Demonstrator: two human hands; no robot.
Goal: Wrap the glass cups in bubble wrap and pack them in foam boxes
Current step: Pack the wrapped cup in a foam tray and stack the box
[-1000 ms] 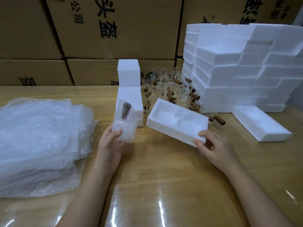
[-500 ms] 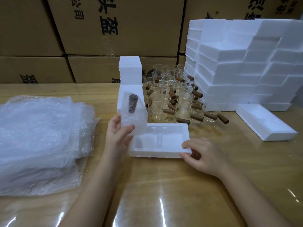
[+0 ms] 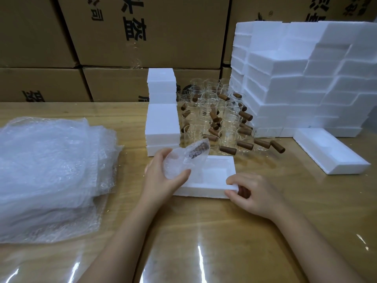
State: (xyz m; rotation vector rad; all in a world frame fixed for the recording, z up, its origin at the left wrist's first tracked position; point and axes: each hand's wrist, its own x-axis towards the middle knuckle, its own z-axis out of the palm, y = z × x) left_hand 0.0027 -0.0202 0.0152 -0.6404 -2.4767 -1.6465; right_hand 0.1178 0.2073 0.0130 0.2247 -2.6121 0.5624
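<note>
1. The left hand (image 3: 163,178) has its thumb and fingers curled round the wrapped cup (image 3: 179,162). It holds the cup tilted just above the left end of the foam box (image 3: 204,193). The brown handle shows through the wrap, pointing up and away. The tilt looks chosen to line the bundle up with the moulded recess.
2. The right hand (image 3: 255,193) pinches the box's near right corner between thumb and fingertips. This is probably to stop the light foam sliding on the glossy counter (image 3: 204,237) as the cup goes in.
3. The box lies open side up, mid-counter toward the near edge, within easy reach of both hands.
4. The bubble wrap (image 3: 47,170) is heaped by the left edge, apparently so sheets come easily to the left hand.
5. Bare glass cups (image 3: 222,121) crowd toward the far edge, between the closed foam boxes (image 3: 163,119) and the foam stack (image 3: 306,82) at the far right corner.
6. A spare foam half (image 3: 330,154) lies in front of that stack, likely ready as the next piece.
</note>
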